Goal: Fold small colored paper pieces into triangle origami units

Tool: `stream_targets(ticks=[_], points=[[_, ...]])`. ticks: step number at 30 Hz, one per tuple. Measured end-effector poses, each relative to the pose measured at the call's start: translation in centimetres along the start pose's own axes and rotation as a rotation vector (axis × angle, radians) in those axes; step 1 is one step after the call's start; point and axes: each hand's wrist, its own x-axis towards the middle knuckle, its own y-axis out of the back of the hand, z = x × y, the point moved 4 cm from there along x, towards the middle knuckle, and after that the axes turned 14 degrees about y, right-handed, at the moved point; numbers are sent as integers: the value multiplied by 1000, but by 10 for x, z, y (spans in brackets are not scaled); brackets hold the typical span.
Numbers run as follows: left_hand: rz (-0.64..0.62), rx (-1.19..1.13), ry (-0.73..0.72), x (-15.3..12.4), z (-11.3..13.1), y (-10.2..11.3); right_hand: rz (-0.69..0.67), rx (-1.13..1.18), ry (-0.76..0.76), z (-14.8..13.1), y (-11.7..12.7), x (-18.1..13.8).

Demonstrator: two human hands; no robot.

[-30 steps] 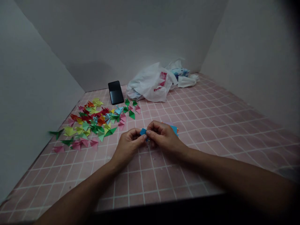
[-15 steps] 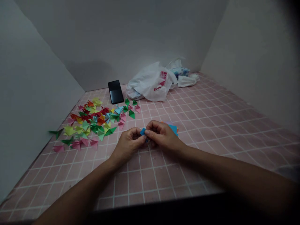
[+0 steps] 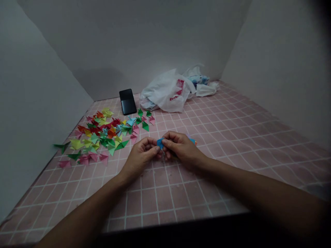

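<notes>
A small piece of folded blue paper (image 3: 160, 143) is pinched between my two hands, just above the table. My left hand (image 3: 143, 151) grips its left side with thumb and fingers closed. On the other side, my right hand (image 3: 181, 146) holds it with the thumb laid across its face. Fingers cover part of the paper, so its full shape is hidden. Behind my right hand, the edge of some coloured paper sheets (image 3: 192, 141) peeks out, blue on top with a bit of orange.
Many folded paper pieces (image 3: 103, 134) in red, green, yellow, pink and blue lie spread at the left. A black phone (image 3: 127, 102) leans near the back wall. Beside it are a white plastic bag (image 3: 165, 91) and a blue-patterned pack (image 3: 199, 80). Pink checked cloth (image 3: 245, 137) covers the table.
The blue paper has turned between my fingers and shows a broader face. My right hand has shifted slightly, covering more of the sheets behind it.
</notes>
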Motion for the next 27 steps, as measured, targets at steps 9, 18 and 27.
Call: stream_targets(ticks=[9, 18, 27], points=[[53, 99, -181, -2, 6, 1, 45, 54, -22, -1, 0, -1], [114, 82, -224, -3, 9, 1, 62, 34, -22, 1, -1, -1], [143, 107, -232, -3, 10, 1, 64, 25, -34, 2, -1, -2]])
